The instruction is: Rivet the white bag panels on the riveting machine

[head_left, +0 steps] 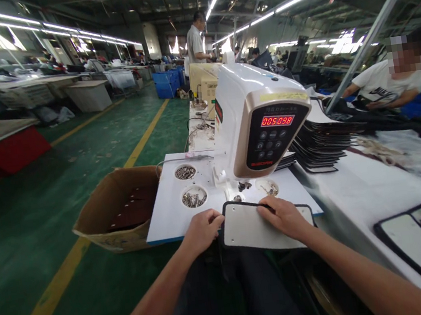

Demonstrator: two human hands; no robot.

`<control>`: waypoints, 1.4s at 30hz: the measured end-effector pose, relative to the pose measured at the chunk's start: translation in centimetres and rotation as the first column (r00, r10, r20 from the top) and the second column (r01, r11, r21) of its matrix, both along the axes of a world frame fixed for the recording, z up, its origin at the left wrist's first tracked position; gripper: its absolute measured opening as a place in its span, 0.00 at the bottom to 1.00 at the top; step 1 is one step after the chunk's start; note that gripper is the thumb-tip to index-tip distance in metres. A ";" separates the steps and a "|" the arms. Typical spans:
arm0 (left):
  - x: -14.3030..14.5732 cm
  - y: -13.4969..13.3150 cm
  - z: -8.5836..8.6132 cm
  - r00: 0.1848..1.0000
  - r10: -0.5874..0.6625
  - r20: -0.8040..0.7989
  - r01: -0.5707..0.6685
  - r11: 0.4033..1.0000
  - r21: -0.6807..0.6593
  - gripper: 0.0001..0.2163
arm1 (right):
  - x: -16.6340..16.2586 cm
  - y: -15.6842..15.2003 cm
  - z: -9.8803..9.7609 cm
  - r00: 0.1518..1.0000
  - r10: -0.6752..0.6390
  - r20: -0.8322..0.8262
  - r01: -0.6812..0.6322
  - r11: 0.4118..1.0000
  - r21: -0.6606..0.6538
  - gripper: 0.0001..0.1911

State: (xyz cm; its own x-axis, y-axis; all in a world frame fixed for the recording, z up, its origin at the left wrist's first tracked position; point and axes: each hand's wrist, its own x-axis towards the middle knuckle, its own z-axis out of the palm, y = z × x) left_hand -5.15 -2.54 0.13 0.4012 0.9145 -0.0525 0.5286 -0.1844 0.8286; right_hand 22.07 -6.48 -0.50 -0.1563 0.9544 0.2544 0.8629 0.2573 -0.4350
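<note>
Left hand [203, 229] loosely curled, gripping left edge of white black-rimmed panel [250, 227]. Right hand [282, 215] flat, fingers pressing panel top. Panel lies on white table [167, 215] under machine [256, 120].

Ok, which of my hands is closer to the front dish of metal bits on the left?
Left. The left hand sits just in front of that dish; the right hand is farther right, on the white panel.
</note>
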 end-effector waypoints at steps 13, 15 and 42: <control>4.8 2.8 -1.2 0.980 0.183 0.081 -0.189 0.979 0.077 0.17 | -1.3 3.5 -0.9 0.972 -0.235 -0.012 0.235 0.972 -0.006 0.23; 5.1 3.4 -1.6 0.980 0.187 0.067 -0.193 0.978 0.082 0.19 | -1.1 4.1 -1.0 0.968 -0.248 -0.038 0.246 0.969 -0.034 0.23; 3.3 -5.8 1.2 0.989 0.049 0.140 -0.061 0.995 0.080 0.13 | -3.6 -5.7 0.1 0.972 0.014 -0.236 -0.032 0.997 -0.075 0.16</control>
State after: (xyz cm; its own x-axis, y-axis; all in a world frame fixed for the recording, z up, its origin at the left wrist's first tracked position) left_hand -1.82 -8.36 1.33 0.3486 0.9341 0.0778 0.4218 -0.2304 0.8769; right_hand 18.43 -12.14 -0.35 -0.1232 0.9695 0.2117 0.7286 0.2332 -0.6441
